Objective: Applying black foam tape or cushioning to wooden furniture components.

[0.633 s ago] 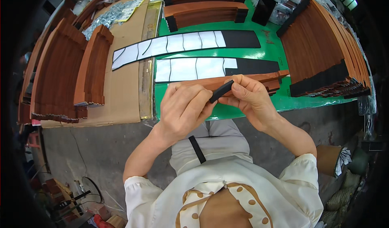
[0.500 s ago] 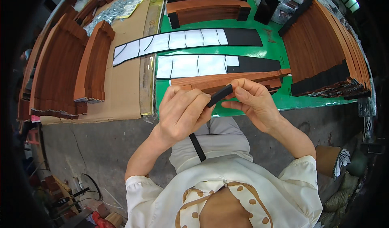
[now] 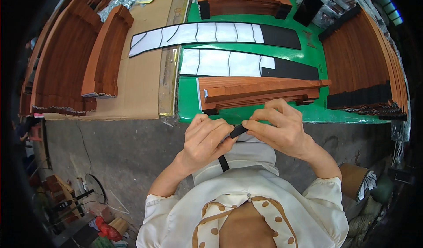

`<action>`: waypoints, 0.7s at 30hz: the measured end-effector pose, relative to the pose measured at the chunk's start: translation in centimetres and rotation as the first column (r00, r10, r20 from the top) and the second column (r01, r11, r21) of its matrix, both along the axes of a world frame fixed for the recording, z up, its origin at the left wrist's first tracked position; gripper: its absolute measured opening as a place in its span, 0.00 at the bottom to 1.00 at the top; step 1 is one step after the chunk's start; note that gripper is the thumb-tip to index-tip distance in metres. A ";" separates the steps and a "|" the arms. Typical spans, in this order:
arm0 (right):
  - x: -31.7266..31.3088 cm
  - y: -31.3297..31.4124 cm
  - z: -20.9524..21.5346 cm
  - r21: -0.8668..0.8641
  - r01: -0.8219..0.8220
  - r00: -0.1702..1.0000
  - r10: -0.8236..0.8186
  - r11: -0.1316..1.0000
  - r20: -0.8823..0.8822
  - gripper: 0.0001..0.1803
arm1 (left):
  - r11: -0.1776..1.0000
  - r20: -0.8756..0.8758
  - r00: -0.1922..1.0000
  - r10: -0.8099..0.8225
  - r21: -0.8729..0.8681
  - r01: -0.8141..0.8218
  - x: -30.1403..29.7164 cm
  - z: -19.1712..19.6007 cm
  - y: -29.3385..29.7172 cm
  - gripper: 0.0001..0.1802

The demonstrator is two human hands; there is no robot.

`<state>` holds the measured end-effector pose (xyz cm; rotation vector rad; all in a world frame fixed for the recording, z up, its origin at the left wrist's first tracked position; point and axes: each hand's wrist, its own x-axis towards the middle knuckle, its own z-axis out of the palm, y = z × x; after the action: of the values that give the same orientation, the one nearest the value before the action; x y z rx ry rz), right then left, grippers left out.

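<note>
A person seen from above wears a cream short-sleeved top (image 3: 264,195) with gathered cuffs, a small button at the neckline, and a tan collar panel (image 3: 246,223) dotted with cream spots toward six o'clock. Pale trousers (image 3: 246,153) cover the lap. Both forearms are bare.

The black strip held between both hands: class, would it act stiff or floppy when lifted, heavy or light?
The black strip is probably floppy: its lower end hangs past the left hand. Likely light, since the right hand pinches it by fingertips alone.
</note>
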<state>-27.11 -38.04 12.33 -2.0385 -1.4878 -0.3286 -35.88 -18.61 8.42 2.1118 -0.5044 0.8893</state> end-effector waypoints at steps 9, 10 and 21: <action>1.6 3.0 -0.3 0.076 -0.051 0.998 0.054 0.996 -0.040 0.19 | 0.976 -0.198 0.980 0.026 -0.205 -0.068 -0.1 -0.1 3.0 0.21; 2.3 3.1 0.0 0.072 -0.012 0.998 0.017 0.997 -0.066 0.19 | 0.926 -0.257 0.960 0.114 -0.323 -0.197 0.1 0.0 3.1 0.21; 7.8 -4.1 1.8 0.220 0.492 0.805 -0.344 0.843 -0.483 0.13 | 0.938 0.061 0.980 0.188 0.285 -0.198 4.3 0.1 -3.1 0.18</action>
<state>-19.27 -42.14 14.10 -1.9784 -0.6444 -0.2639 -31.58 -21.75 8.47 2.4511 -0.4730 1.0128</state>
